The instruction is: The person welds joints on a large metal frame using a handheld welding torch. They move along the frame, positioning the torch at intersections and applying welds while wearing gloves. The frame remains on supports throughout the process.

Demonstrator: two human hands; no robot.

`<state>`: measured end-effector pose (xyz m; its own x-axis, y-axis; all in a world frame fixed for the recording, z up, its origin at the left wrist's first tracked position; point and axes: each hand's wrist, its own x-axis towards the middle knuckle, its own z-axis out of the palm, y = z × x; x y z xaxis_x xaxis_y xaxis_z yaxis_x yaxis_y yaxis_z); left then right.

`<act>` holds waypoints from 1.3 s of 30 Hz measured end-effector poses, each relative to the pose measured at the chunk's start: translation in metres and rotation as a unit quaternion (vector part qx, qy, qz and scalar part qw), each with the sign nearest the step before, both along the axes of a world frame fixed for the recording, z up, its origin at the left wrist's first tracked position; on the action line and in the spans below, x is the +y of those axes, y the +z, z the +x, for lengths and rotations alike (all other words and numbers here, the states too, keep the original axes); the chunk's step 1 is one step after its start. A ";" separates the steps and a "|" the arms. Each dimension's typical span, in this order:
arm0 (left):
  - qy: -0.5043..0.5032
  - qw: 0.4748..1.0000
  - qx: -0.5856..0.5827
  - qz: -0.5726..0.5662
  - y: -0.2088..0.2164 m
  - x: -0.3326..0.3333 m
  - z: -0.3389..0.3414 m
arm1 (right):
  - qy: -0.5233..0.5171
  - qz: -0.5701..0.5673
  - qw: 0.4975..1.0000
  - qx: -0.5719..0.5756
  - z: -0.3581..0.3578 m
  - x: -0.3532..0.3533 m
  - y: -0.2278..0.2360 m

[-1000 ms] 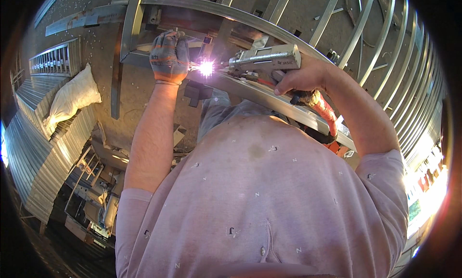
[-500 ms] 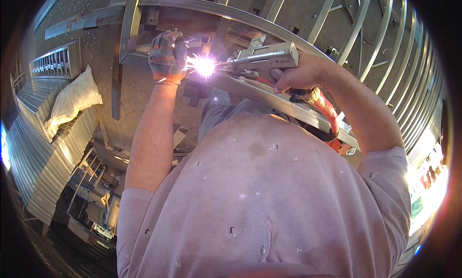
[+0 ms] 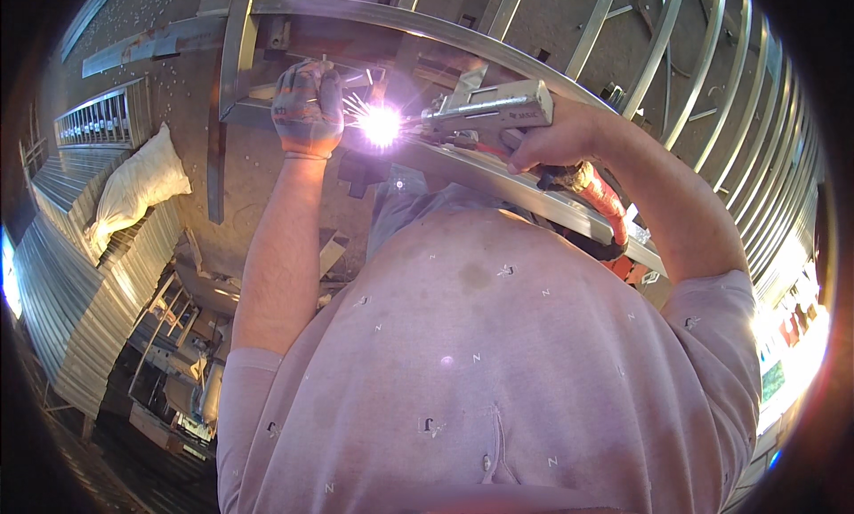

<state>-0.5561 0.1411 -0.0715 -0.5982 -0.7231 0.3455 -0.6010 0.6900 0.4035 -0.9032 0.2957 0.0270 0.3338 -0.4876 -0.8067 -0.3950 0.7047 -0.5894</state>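
In my bare right hand (image 3: pixel 560 133) is a silver welding gun (image 3: pixel 489 107), its nozzle pointing left. A glaring white-violet arc (image 3: pixel 381 125) burns at its tip, throwing sparks to the left and washing out the spot it touches. My left hand (image 3: pixel 308 109), in a grey and orange work glove, is closed in a fist just left of the arc. What its fingers hold is hidden. Both hands are over a metal frame of square tubes (image 3: pixel 427 20). From the gun's grip a red cable (image 3: pixel 603 198) runs down toward the frame.
Parallel metal bars (image 3: pixel 658 47) fan out at the right. A stuffed whitish sack (image 3: pixel 142 189) lies on corrugated metal sheets (image 3: pixel 76 292) at the left. A long dark bar (image 3: pixel 216 140) extends over the floor, and offcuts are scattered beyond the frame.
The arc's sparks differ in shape, and the gloved left hand has shifted very slightly left. The welding gun stays nearly in place in my right hand.
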 end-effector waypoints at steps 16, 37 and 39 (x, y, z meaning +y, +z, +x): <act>-0.009 1.000 -0.008 -0.004 -0.003 -0.001 0.004 | -0.010 0.018 1.000 0.007 -0.005 0.011 -0.017; 0.010 1.000 -0.029 0.001 -0.003 0.001 0.008 | -0.078 0.016 0.996 -0.050 -0.043 0.034 0.014; 0.010 1.000 -0.018 0.003 -0.001 0.002 0.007 | -0.097 0.046 0.994 -0.030 -0.055 0.046 0.020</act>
<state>-0.5487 0.1431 -0.0729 -0.5956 -0.7367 0.3202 -0.6285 0.6756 0.3854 -0.9582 0.3416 0.0468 0.2892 -0.4735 -0.8319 -0.2121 0.8158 -0.5381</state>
